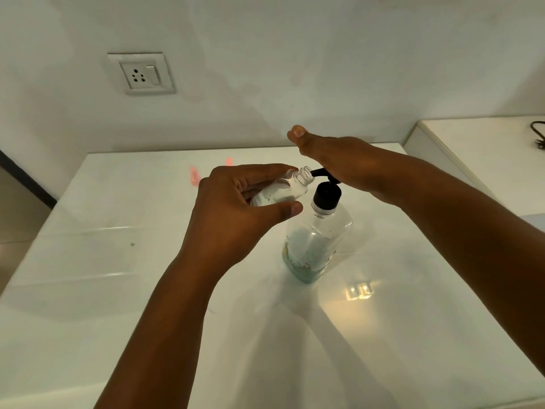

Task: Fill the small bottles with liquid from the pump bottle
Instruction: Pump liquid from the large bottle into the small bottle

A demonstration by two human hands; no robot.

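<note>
A clear pump bottle (317, 240) with a black collar and pump head stands on the white table (118, 290), with a little greenish liquid at its bottom. My left hand (236, 214) grips a small clear bottle (283, 188), tilted, its open threaded mouth right at the black spout. My right hand (339, 163) lies flat on top of the pump head, thumb raised; the palm hides most of the head.
A white wall with a socket and switch plate (141, 73) rises behind the table. A second white surface (486, 160) with a black cable (538, 134) stands at the right. Faint pink marks (194, 175) show on the tabletop at the back.
</note>
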